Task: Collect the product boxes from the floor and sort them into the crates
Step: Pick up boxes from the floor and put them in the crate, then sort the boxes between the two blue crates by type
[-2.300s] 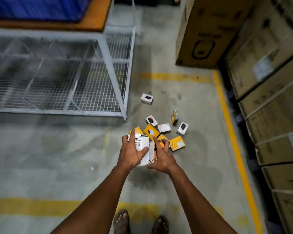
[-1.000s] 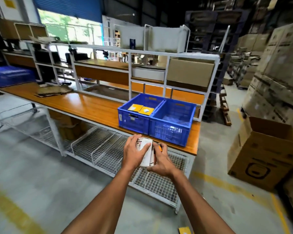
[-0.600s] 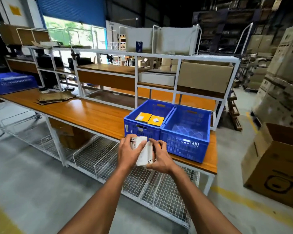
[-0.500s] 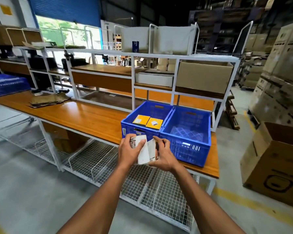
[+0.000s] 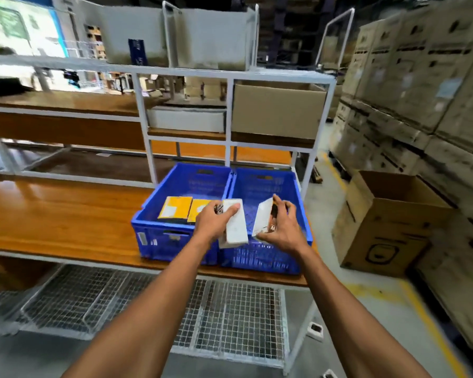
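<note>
Two blue crates stand side by side on the wooden workbench. The left crate holds two yellow product boxes. The right crate shows only its mesh floor. My left hand grips a white product box over the seam between the crates. My right hand holds another white box tilted above the right crate. The two boxes are apart.
A white box lies on the floor by the bench leg. An open brown carton stands at the right, in front of stacked cartons. A wire-mesh shelf runs under the bench. Shelving rises behind the crates.
I turned from the floor pile and came up to the bench. The stack held between both hands has split: each hand now holds a white box over the crates.
</note>
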Tool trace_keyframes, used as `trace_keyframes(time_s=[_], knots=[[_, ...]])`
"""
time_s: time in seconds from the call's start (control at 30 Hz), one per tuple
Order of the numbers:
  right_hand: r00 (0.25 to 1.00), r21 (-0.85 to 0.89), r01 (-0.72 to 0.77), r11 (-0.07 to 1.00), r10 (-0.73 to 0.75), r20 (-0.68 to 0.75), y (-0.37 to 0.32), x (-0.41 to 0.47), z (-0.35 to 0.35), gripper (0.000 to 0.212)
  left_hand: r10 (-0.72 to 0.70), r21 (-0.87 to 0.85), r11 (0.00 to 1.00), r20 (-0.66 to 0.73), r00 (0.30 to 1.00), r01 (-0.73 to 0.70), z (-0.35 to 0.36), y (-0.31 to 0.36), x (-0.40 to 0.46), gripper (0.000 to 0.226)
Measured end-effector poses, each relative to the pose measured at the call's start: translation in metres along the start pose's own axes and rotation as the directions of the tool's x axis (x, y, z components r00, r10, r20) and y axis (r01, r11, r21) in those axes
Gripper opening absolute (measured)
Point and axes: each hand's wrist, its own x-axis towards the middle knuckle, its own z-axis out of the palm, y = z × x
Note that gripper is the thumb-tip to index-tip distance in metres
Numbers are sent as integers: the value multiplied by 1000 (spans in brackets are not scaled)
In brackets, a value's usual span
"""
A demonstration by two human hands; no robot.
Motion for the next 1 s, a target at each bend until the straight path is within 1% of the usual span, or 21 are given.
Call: trace_keyframes(time_s=[0.07, 0.13, 0.23, 0.27, 0.33, 0.37, 0.4, 0.43, 0.5, 0.53, 0.57, 0.6, 0.67, 0.7, 0.77, 0.83, 0.87, 0.93, 1.0], knots=[[999, -13, -28, 1000, 28, -15, 5, 20, -1, 128, -15, 21, 1000, 44, 999, 14, 10, 8, 28, 45], [998, -45, -62, 997, 62, -9, 7, 38, 0, 126, -33, -2, 999, 88, 996, 34, 18, 13, 56, 46], [992, -88, -128, 988, 129, 11, 9, 70, 11, 129, -87, -33, 995, 189, 978, 95, 32, 1, 110, 47], [990, -101, -139, 985, 142, 21, 9, 79, 16, 129, -101, -51, 992, 223, 969, 116, 41, -12, 135, 52], [985, -114, -159, 981, 165, 50, 10, 98, 26, 128, -138, -58, 985, 274, 952, 160, 62, -38, 183, 69], [981, -113, -173, 978, 181, 69, 11, 107, 32, 129, -147, -51, 984, 294, 944, 169, 74, -51, 205, 74], [976, -119, -186, 975, 198, 94, 11, 115, 38, 131, -157, -25, 985, 314, 936, 174, 83, -58, 218, 74], [967, -117, -203, 972, 218, 130, 15, 122, 45, 132, -177, 53, 984, 329, 927, 169, 85, -56, 220, 70], [942, -115, -235, 965, 255, 216, 18, 131, 56, 130, -179, 228, 968, 348, 920, 102, 74, -31, 202, 49], [927, -118, -255, 960, 277, 254, 21, 135, 61, 126, -165, 319, 947, 363, 917, 44, 72, -26, 199, 38], [912, -113, -274, 955, 296, 284, 26, 138, 65, 118, -160, 399, 917, 380, 911, -5, 71, -24, 199, 31], [896, -118, -298, 947, 320, 309, 29, 139, 67, 107, -172, 462, 886, 398, 901, -34, 72, -25, 200, 31], [865, -145, -344, 928, 373, 335, 34, 140, 69, 83, -202, 531, 846, 406, 891, -50, 71, -25, 202, 35], [862, -149, -360, 921, 390, 325, 37, 141, 70, 72, -203, 550, 833, 405, 891, -60, 70, -27, 204, 35], [867, -150, -383, 911, 411, 281, 41, 140, 70, 59, -230, 525, 851, 396, 889, -14, 70, -30, 212, 27], [882, -133, -392, 910, 413, 225, 38, 136, 64, 49, -247, 408, 910, 400, 883, 69, 78, -41, 225, 12], [891, -125, -391, 912, 409, 195, 35, 134, 59, 45, -237, 344, 935, 430, 871, 84, 90, -56, 236, 8], [907, -107, -386, 916, 398, 136, 31, 127, 49, 39, -220, 265, 960, 490, 843, 96, 106, -63, 238, 13], [924, -90, -373, 924, 378, 57, 33, 117, 39, 35, -199, 206, 973, 530, 824, 103, 109, -35, 207, 20]])
